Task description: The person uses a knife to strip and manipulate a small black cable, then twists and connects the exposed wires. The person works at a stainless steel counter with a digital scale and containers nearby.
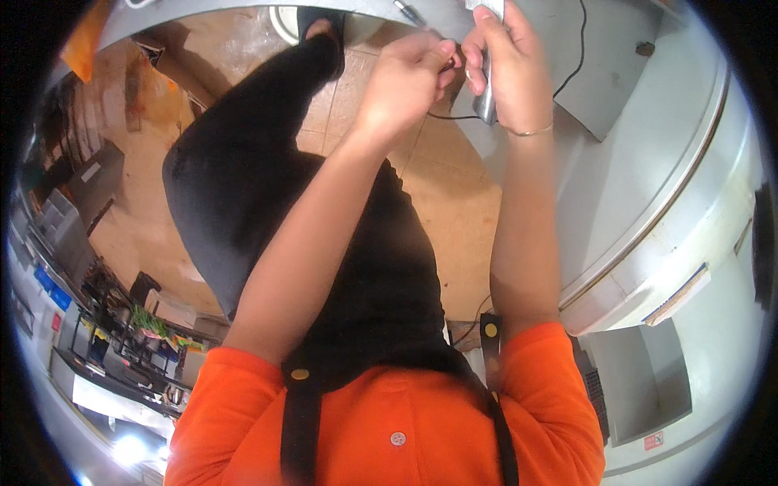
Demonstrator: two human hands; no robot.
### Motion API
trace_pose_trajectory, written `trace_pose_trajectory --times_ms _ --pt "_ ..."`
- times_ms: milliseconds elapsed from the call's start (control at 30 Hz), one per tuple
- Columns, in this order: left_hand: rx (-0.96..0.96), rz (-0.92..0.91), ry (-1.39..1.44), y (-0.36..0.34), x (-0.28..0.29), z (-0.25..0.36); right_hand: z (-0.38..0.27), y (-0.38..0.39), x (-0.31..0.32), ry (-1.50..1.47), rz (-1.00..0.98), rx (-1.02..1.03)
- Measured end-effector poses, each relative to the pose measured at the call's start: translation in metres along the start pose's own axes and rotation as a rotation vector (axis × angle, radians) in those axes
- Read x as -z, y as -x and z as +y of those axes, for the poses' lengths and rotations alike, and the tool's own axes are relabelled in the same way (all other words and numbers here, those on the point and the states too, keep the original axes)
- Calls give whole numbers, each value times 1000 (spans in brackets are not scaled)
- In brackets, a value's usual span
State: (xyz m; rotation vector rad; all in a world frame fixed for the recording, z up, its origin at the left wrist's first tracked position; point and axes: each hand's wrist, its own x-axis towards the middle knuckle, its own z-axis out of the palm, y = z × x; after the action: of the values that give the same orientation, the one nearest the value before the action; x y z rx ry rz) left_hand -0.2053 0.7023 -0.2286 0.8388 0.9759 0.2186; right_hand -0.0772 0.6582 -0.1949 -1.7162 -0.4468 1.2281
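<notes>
Right hand [516, 69] grips flat grey strip [485, 107], long axis running away from the body, roughly along that forearm. Left hand [405, 85], fingers curled in, contents can't tell, is just left of it; black cable [583, 40] right of both hands.

Indoors, looks like a small workshop or cluttered workroom, exact trade unclear; home utility room can't be ruled out. Cues: tan tiled floor [446, 190] with visible joints, pale grey worktop [203, 14] along the top edge, white bucket [282, 26] on the floor below it. Big pale machine or appliance housing [648, 194] fills the right side, small red-and-white label [653, 441] low down. Black cable [582, 50] hangs near it. Left side crammed: grey boxes [66, 217], dark shelving [105, 364] full of mixed small items, too small to name, bright light [130, 449] at lower left
</notes>
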Motion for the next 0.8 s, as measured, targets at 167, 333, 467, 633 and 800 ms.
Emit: trace_pose_trajectory --times_ms 167,333,467,633,800 --pt "-222 189 -230 -14 -5 -21 -22 25 -19 207 152 -43" --pt "-322 379 -496 -2 -11 -3 -16 69 2 821 73 206" --pt "-476 441 -771 -2 -1 0 -23 95 1 979 -77 114" --pt "-423 375 -727 -3 5 11 -30 102 0 1011 -112 101" --pt "-387 365 -637 0 6 16 -30 98 3 1042 -116 137"
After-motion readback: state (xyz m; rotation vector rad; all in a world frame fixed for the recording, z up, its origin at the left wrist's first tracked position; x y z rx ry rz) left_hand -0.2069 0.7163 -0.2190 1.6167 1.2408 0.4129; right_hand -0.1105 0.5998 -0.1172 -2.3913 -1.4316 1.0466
